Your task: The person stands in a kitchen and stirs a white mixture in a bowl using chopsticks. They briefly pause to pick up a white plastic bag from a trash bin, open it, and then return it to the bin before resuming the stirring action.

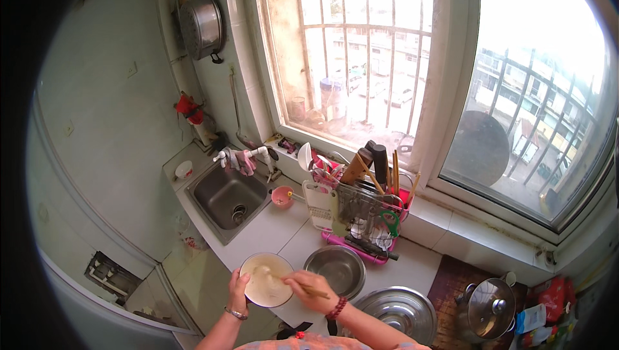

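My left hand [239, 289] grips the left rim of a round bowl [267, 297] over the counter's front edge. The bowl holds a pale, creamy mixture [263, 275]. Closed around wooden chopsticks [315, 292], my right hand [312, 292] is at the bowl's right side, and the chopsticks' far ends reach into the mixture. Just behind my right hand stands a metal basin [338, 267] with nothing visible in it. A large round metal lid [399, 316] lies partly under my right forearm.
A sink [229, 200] with a cloth-draped faucet [239, 160] is at the left. Beside it sits a pink bowl [282, 197]. A wire utensil rack [370, 209] with knives and green scissors stands behind the basin. At the right, a glass-lidded pot [488, 309] stands on a brown board [447, 292].
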Demonstrator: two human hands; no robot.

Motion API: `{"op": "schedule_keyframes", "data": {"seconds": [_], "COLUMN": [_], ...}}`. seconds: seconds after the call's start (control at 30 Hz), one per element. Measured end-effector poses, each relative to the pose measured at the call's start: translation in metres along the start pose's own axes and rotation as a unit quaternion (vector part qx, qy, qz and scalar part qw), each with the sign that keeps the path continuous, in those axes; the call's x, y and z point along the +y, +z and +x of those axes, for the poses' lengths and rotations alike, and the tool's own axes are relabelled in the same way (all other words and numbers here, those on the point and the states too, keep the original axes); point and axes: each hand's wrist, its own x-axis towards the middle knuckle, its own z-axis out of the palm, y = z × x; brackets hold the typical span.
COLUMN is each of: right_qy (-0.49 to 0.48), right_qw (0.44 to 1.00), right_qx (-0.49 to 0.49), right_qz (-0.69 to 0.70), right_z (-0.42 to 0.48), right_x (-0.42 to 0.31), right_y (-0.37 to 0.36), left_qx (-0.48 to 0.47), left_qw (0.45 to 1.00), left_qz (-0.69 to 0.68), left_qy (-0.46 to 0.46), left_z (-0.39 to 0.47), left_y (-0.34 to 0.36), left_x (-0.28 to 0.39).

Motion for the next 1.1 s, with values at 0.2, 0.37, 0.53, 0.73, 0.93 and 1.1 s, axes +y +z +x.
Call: {"op": "schedule_keyframes", "data": {"seconds": [0.2,0.37,0.53,0.73,0.93,1.1], "right_qy": [0.011,-0.038,0.004,-0.044,0.017,0.043], "right_qw": [0.996,0.996,0.999,0.994,0.999,0.995], "right_qx": [-0.084,-0.027,-0.029,-0.045,0.026,-0.056], "right_qz": [0.011,0.074,-0.013,0.094,0.037,0.068], "right_z": [-0.031,-0.009,-0.017,-0.032,-0.022,-0.040], "right_x": [-0.024,-0.012,0.007,-0.013,0.009,-0.019], "right_y": [0.014,0.021,0.004,0.019,0.004,0.010], "left_qx": [0.031,-0.006,0.015,-0.014,-0.007,0.011], "left_qw": [0.996,1.000,0.995,0.997,0.996,0.996], "left_qz": [0.043,0.004,0.084,0.059,0.077,0.073], "left_qy": [0.071,0.005,0.047,0.036,0.036,0.052], "left_z": [0.004,0.004,0.006,0.010,-0.003,0.000], "left_y": [-0.020,-0.006,-0.026,-0.013,-0.013,-0.020], "left_x": [0.007,0.010,0.010,0.014,0.012,0.017]}}
